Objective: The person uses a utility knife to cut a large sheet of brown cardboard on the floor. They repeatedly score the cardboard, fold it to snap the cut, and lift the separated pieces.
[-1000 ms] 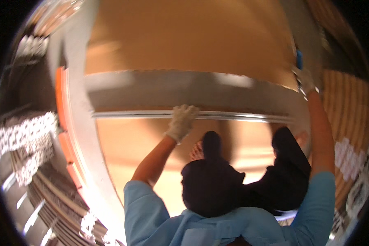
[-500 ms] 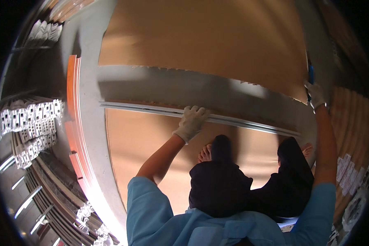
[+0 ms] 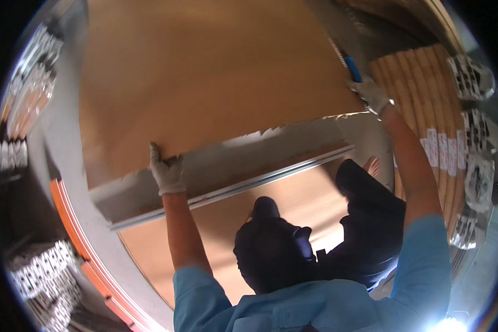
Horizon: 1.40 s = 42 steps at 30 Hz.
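A large brown cardboard sheet [image 3: 205, 72] with a ragged near edge spreads across the far side. My left hand [image 3: 167, 172], in a pale work glove, is at that edge, its fingers closed on the cardboard; some fingers are hidden. At the sheet's right edge my gloved right hand [image 3: 372, 95] is wrapped around what looks like a hand saw [image 3: 353, 68], with a blue part and a toothed edge beside the cardboard. Closer to me, a long silver metal profile [image 3: 249, 181] lies across a second cardboard sheet [image 3: 210, 221], with neither hand on it.
Orange-and-white strips [image 3: 72, 221] lie along the left. Stacked metal profiles [image 3: 41, 271] stand beyond them. Long brown wrapped bundles [image 3: 420, 99] fill the right, with plastic-covered bundle ends [image 3: 478, 133] past them. Grey floor [image 3: 293, 141] shows between the two sheets. My knees are bent over the near sheet.
My left hand has let go of the metal profile and moved left and away to the far sheet's edge. The view has turned; my right hand still holds the blue tool.
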Available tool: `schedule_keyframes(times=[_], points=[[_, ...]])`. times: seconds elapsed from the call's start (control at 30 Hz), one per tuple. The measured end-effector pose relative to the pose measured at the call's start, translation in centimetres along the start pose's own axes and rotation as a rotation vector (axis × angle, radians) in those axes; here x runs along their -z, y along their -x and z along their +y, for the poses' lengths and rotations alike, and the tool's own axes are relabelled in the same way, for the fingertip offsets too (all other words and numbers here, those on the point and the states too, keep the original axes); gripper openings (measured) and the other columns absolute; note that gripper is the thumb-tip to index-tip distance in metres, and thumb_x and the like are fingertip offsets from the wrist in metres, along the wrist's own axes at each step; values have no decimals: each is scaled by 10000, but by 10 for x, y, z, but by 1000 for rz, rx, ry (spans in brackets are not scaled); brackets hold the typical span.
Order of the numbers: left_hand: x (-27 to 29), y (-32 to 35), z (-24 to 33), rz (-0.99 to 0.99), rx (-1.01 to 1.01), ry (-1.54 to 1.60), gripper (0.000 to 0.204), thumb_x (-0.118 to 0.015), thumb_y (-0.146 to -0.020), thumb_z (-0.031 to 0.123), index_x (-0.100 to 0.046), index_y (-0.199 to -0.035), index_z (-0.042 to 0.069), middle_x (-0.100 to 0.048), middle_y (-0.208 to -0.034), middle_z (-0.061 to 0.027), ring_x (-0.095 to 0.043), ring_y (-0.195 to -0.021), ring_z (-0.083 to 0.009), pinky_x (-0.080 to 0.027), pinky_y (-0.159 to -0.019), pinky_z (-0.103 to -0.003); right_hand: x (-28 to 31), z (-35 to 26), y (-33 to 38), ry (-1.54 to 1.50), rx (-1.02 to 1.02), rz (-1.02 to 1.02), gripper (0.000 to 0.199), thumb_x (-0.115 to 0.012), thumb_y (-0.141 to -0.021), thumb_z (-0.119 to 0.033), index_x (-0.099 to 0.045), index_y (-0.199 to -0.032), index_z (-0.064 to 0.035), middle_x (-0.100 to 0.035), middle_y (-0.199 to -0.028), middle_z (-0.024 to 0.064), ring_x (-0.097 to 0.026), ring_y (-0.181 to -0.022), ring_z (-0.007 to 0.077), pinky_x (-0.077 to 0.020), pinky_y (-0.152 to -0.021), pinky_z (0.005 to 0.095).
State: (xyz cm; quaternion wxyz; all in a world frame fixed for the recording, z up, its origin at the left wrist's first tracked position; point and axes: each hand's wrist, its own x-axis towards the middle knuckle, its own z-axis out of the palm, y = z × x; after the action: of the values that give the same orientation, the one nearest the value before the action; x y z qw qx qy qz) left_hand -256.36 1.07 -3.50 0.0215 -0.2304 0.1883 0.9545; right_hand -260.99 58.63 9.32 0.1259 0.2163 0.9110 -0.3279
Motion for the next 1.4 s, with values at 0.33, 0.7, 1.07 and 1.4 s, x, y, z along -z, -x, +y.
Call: schedule_keyframes(times=[0.33, 0.7, 1.07, 1.4], points=[[-51, 52, -47, -100, -125, -121, 261, -713, -864, 157, -640, -1076, 24, -653, -1075, -37, -596, -994, -144, -493, -921, -302, 20, -7, 26, 294, 115, 639, 493, -619, -891, -428, -583, -1183, -31, -593, -1126, 215, -560, -1100, 348, -444, -918, 443], [-139, 87, -116, -366, -75, -613, 311, -773, -820, 139, -629, -1086, 71, -637, -1026, -5, -604, -962, -164, -512, -866, -328, -48, -76, 115, -1124, -405, -466, 637, -624, -742, -747, -526, -934, -148, -569, -745, 28, -452, -470, 68, -387, -410, 246], [-247, 234, -110, -187, 56, -380, 302, -729, -845, 96, -601, -1116, 132, -605, -1101, -28, -584, -1050, -214, -502, -931, -429, 9, -140, 170, -1425, -702, -143, 361, -825, -749, -338, -536, -682, -134, -479, -568, 7, -442, -405, 126, -368, -357, 271], [-408, 383, 27, 513, 355, 171, 840, -743, -710, 628, -488, -1276, 63, -512, -1230, -143, -501, -1166, -322, -438, -1008, -524, 177, -245, 348, -1415, -379, 49, 264, -783, -766, -248, -640, -910, -79, -591, -751, 3, -523, -555, 110, -430, -479, 268]])
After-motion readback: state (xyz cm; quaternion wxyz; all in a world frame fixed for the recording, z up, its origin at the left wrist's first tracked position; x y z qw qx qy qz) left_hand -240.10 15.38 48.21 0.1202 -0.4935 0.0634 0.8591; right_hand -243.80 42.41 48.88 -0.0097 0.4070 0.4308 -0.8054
